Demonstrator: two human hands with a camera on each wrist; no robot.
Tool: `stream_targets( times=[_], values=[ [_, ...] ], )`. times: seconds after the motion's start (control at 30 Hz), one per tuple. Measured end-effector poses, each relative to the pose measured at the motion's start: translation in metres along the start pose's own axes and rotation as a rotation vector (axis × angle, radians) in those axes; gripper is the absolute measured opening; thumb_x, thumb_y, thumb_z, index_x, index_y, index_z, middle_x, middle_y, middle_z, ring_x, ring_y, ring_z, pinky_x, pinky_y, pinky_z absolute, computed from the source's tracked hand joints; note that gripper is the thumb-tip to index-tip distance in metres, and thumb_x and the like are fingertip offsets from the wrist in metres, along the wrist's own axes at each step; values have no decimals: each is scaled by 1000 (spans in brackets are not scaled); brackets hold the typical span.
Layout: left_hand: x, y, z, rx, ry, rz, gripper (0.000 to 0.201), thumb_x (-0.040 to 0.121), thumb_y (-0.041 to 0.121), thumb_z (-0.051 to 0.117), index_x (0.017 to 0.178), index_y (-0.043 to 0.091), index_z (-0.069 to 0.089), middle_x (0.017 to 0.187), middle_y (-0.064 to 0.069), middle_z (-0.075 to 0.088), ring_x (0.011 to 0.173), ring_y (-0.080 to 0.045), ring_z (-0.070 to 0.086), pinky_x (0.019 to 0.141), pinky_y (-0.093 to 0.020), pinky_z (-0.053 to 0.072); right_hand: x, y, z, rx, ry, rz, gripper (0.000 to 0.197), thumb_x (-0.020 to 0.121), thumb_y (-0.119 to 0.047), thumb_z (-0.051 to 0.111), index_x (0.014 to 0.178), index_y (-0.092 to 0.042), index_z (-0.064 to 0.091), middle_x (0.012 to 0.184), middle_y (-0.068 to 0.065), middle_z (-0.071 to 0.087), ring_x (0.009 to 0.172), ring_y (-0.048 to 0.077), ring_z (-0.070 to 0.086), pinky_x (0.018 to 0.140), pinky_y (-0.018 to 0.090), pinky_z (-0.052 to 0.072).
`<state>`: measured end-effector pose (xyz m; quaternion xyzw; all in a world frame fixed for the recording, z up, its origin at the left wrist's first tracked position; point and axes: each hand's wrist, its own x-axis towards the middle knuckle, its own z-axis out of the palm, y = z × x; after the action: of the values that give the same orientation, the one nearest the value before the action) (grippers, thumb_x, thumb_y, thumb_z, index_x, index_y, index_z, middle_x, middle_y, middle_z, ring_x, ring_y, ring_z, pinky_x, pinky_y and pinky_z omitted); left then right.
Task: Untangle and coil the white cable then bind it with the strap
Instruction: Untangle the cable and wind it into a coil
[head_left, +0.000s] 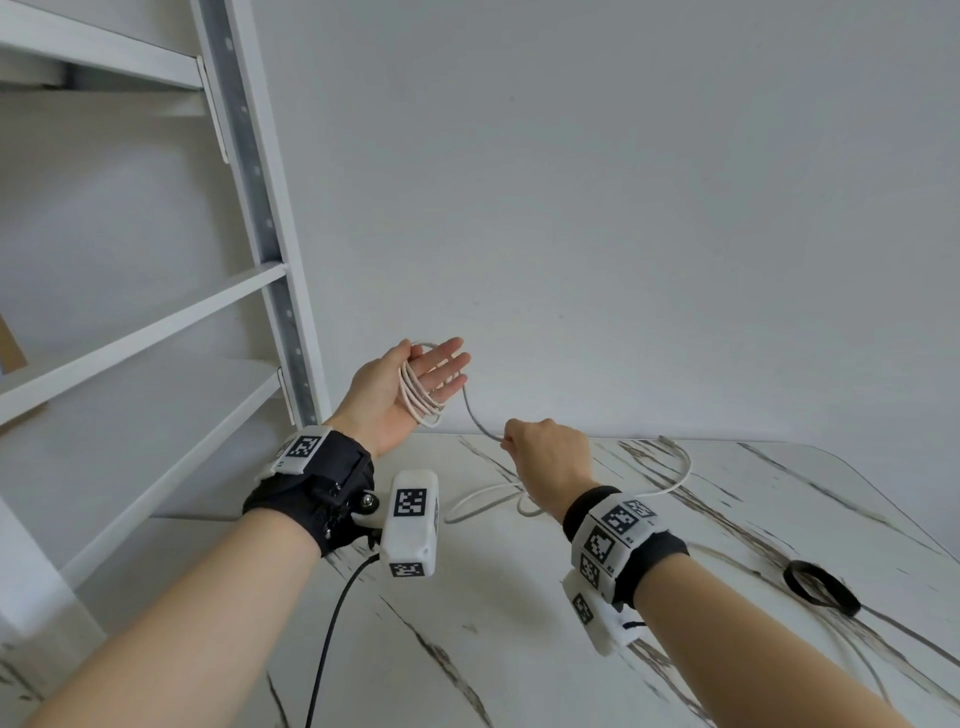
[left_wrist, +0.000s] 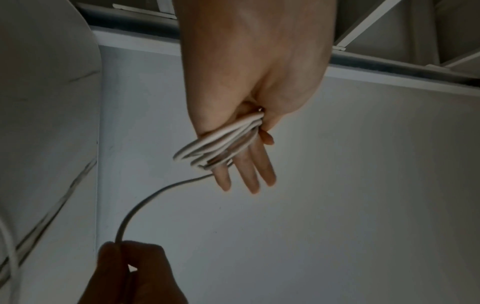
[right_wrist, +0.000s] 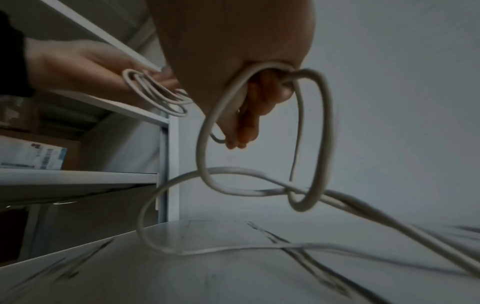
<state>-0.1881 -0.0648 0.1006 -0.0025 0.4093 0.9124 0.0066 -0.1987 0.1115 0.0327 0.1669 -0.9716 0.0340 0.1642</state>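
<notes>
The white cable (head_left: 415, 400) is partly wound in several loops round my left hand (head_left: 431, 364), which is raised palm-up with straight fingers; the loops (left_wrist: 215, 148) sit in the crook of the thumb. From there one strand (head_left: 475, 415) runs down to my right hand (head_left: 511, 441), which pinches it just above the table's far edge. Below that hand the slack (right_wrist: 207, 185) hangs in loose crossing loops and trails over the table (head_left: 680, 467). The black strap (head_left: 821, 587) lies as a ring at the table's right, away from both hands.
The marble-patterned table (head_left: 519, 649) stretches below both arms, against a plain wall. White metal shelving (head_left: 156, 322) stands at the left, close to my left hand, and holds a cardboard box (right_wrist: 33, 158). A black wire (head_left: 332, 623) hangs from my left wrist camera.
</notes>
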Motion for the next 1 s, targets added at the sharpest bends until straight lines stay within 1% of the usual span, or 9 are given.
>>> stream_targets(
  times=[0.07,0.17,0.33,0.43,0.53,0.6,0.77,0.87,1.0],
  values=[
    [2,-3,2,109,-23,16,38,104,22,30,73,12,48,108,-21,70,110,-34,64,90,-46,51,-1,-6,-5,-119,-50,-111,9,95,-15,51,101,-12,56,94,7,65,81,29,62,58,32,33],
    [4,-9,5,264,-16,58,36,104,22,30,74,14,48,121,-18,64,121,-28,57,106,-45,39,-2,-9,-6,-173,-68,-246,31,82,-3,63,110,-11,54,102,5,59,92,25,57,60,31,32],
    [9,-20,2,467,-41,101,29,104,25,30,81,16,45,120,-9,65,125,-21,52,112,-39,32,-2,-9,-9,-124,24,-388,28,93,0,40,118,-10,49,96,4,61,89,27,54,56,34,31],
    [10,-28,0,691,-60,153,22,104,26,30,92,11,42,114,-6,68,118,-18,59,106,-32,37,0,-11,-11,-73,122,-430,6,94,-7,48,99,-9,47,67,1,48,64,26,43,43,29,23],
    [7,-32,-1,916,-65,199,24,103,26,33,94,7,45,94,-4,72,92,-13,68,86,-18,49,-1,-14,-18,1,188,-466,22,75,-15,77,81,-11,55,47,-3,52,40,23,45,37,19,16],
    [4,-32,0,1040,-39,235,24,101,22,39,88,5,48,76,-3,62,69,-9,63,71,-15,52,2,-13,-20,38,301,-449,31,69,-27,82,84,-12,58,43,-4,55,32,22,48,38,17,19],
    [-1,-30,-3,1152,-139,157,31,100,18,41,76,2,50,56,-6,60,45,-13,60,55,-19,47,3,-11,-35,166,473,-411,39,78,-48,49,69,-10,54,40,-5,52,29,20,48,37,14,17],
    [-4,-30,-4,1271,-213,74,37,102,22,37,72,4,51,50,-4,57,39,-14,54,50,-25,42,3,-12,-38,198,490,-410,35,71,-41,66,71,-9,51,42,-4,52,31,21,47,36,16,15],
    [-9,-31,1,1168,-178,-45,35,101,20,37,70,6,46,46,-1,37,31,-9,31,46,-25,36,4,-12,-41,301,378,-301,38,78,-41,69,87,-8,55,60,0,64,52,24,60,47,26,32]
  ],
)
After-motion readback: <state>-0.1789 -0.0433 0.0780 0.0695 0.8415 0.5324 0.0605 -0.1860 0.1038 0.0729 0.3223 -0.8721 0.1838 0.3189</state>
